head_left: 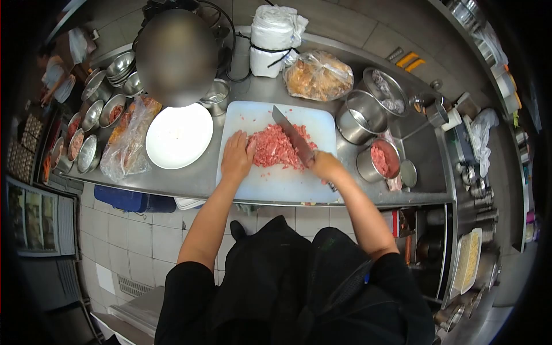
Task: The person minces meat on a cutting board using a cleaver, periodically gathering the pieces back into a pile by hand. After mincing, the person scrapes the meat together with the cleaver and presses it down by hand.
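A white cutting board lies on the steel counter with a mound of chopped raw red meat in its middle. My right hand is closed round the handle of a kitchen knife. The blade slants up and left over the right part of the mound, its tip pointing away from me. Whether its edge touches the board cannot be made out. At the mound's left side, my left hand rests on the board with fingers stretched out, fingertips against the meat.
A white plate stands left of the board, with a plastic bag of food beyond it. To the right are a steel pot and a smaller pot holding meat. Behind sits a bagged orange-brown food. Another person is far left.
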{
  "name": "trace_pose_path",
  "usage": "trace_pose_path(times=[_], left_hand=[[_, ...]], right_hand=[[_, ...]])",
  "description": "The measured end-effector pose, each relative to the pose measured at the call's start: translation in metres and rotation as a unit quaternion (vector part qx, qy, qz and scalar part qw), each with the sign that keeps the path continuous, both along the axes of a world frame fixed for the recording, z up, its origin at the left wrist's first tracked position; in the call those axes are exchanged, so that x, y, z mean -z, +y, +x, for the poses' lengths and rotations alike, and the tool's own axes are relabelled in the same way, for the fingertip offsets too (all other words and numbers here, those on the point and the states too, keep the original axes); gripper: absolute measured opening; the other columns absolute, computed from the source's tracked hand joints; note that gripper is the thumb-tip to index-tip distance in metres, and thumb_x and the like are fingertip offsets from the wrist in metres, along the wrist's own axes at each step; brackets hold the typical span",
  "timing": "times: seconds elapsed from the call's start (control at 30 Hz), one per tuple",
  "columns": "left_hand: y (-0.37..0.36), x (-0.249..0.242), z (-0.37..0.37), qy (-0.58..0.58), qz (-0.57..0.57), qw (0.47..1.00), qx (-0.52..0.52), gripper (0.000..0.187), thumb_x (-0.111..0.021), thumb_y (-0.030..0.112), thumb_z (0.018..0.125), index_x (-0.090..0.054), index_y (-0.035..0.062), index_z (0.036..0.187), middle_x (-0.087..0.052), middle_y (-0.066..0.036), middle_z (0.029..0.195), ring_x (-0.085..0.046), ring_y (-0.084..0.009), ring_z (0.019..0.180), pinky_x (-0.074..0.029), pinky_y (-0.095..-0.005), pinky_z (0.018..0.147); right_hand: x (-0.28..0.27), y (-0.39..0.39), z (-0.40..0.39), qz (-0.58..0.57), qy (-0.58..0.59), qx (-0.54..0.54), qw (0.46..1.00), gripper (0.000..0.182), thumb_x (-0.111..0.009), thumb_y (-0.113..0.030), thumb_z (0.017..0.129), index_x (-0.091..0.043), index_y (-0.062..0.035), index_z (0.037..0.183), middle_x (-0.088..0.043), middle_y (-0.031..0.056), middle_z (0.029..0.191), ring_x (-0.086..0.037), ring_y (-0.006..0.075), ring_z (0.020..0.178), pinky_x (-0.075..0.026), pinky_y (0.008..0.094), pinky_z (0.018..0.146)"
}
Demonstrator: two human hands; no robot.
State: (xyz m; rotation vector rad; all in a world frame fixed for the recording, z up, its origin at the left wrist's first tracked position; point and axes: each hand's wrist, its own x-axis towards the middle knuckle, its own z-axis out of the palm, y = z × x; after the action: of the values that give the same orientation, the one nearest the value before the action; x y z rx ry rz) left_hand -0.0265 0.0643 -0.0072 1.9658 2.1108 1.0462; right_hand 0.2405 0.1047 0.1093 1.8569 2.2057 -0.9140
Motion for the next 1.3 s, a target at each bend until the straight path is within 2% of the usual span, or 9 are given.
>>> trace_pose_path(times=[0.17, 0.27, 0.47, 0.57, 0.73, 0.87, 1.0, 1.17, 1.3], left_hand=[[0.0, 0.001, 0.001, -0.009, 0.021, 1.0, 0.005, 0.051, -0.051, 0.036, 0.101, -0.053, -0.0034, 0.134, -0.052, -0.024, 0.14, -0.046, -0.0397, 0.132, -0.032, -0.0468, 0.116], [0.002, -0.003, 0.001, -0.012, 0.017, 1.0, 0.006, 0.052, -0.05, 0.037, 0.101, -0.054, -0.0039, 0.133, -0.052, -0.024, 0.14, -0.047, -0.0396, 0.131, -0.032, -0.0468, 0.116], [0.0, -0.003, 0.001, -0.012, 0.03, 0.999, 0.003, 0.048, -0.053, 0.034, 0.101, -0.056, -0.0031, 0.131, -0.054, -0.023, 0.139, -0.048, -0.0393, 0.131, -0.034, -0.0456, 0.114], [0.002, 0.0, 0.001, -0.008, 0.031, 0.999, -0.004, 0.047, -0.052, 0.034, 0.101, -0.056, -0.0028, 0.131, -0.055, -0.023, 0.138, -0.049, -0.0394, 0.13, -0.034, -0.0458, 0.114], [0.0, -0.003, 0.003, -0.017, 0.03, 0.999, 0.001, 0.047, -0.052, 0.034, 0.101, -0.056, -0.0031, 0.13, -0.055, -0.023, 0.138, -0.049, -0.0395, 0.13, -0.034, -0.0459, 0.114], [0.001, -0.004, 0.002, -0.01, 0.021, 1.0, -0.003, 0.047, -0.052, 0.034, 0.101, -0.056, -0.0032, 0.13, -0.054, -0.024, 0.139, -0.048, -0.0397, 0.131, -0.035, -0.0457, 0.114], [-0.001, -0.002, 0.003, -0.026, 0.035, 0.999, 0.0, 0.047, -0.052, 0.034, 0.101, -0.057, -0.003, 0.13, -0.054, -0.024, 0.139, -0.048, -0.0397, 0.131, -0.035, -0.0457, 0.113], [0.003, -0.003, 0.001, -0.023, 0.008, 1.0, 0.002, 0.048, -0.052, 0.034, 0.101, -0.055, -0.0032, 0.132, -0.053, -0.024, 0.139, -0.048, -0.039, 0.13, -0.033, -0.0467, 0.115], [-0.001, -0.003, 0.003, -0.04, 0.022, 0.999, 0.001, 0.049, -0.052, 0.034, 0.101, -0.055, -0.0032, 0.132, -0.052, -0.024, 0.14, -0.048, -0.0392, 0.131, -0.033, -0.0465, 0.115]], right_hand=[[-0.046, -0.023, -0.009, 0.03, 0.106, 0.052, 0.993, 0.04, -0.052, -0.028, 0.095, -0.058, 0.0055, 0.116, -0.069, 0.0227, 0.077, -0.066, 0.0304, 0.052, -0.056, 0.0426, 0.061], [0.014, -0.011, -0.007, -0.025, 0.023, -0.006, 0.999, 0.04, -0.051, -0.028, 0.094, -0.058, 0.0054, 0.116, -0.069, 0.0228, 0.078, -0.066, 0.0304, 0.051, -0.055, 0.043, 0.059], [-0.046, -0.023, -0.009, 0.021, 0.094, 0.034, 0.995, 0.043, -0.051, -0.028, 0.092, -0.059, 0.0076, 0.116, -0.07, 0.0236, 0.078, -0.066, 0.0315, 0.052, -0.056, 0.0431, 0.064], [0.021, -0.006, -0.003, -0.015, 0.021, 0.003, 1.0, 0.044, -0.051, -0.028, 0.093, -0.057, 0.0076, 0.119, -0.07, 0.0231, 0.077, -0.067, 0.0309, 0.052, -0.056, 0.0431, 0.064], [-0.037, -0.011, -0.003, 0.012, 0.066, 0.018, 0.998, 0.043, -0.05, -0.028, 0.094, -0.057, 0.0073, 0.117, -0.071, 0.0218, 0.079, -0.068, 0.0309, 0.054, -0.056, 0.043, 0.067], [0.012, 0.0, 0.005, -0.038, 0.026, 0.011, 0.999, 0.043, -0.049, -0.03, 0.096, -0.057, 0.0064, 0.118, -0.07, 0.0218, 0.08, -0.068, 0.0298, 0.054, -0.056, 0.0427, 0.066], [-0.04, -0.009, 0.001, 0.015, 0.063, 0.006, 0.998, 0.041, -0.049, -0.03, 0.096, -0.058, 0.0053, 0.116, -0.07, 0.0228, 0.08, -0.067, 0.0302, 0.054, -0.056, 0.0427, 0.066], [0.009, -0.001, 0.0, -0.031, 0.017, 0.01, 0.999, 0.039, -0.051, -0.031, 0.097, -0.059, 0.0059, 0.109, -0.07, 0.0222, 0.08, -0.067, 0.0303, 0.054, -0.056, 0.0432, 0.062], [-0.033, -0.014, -0.006, 0.023, 0.052, -0.02, 0.998, 0.04, -0.051, -0.03, 0.096, -0.059, 0.0068, 0.11, -0.07, 0.0225, 0.08, -0.067, 0.0305, 0.054, -0.056, 0.0431, 0.062]])
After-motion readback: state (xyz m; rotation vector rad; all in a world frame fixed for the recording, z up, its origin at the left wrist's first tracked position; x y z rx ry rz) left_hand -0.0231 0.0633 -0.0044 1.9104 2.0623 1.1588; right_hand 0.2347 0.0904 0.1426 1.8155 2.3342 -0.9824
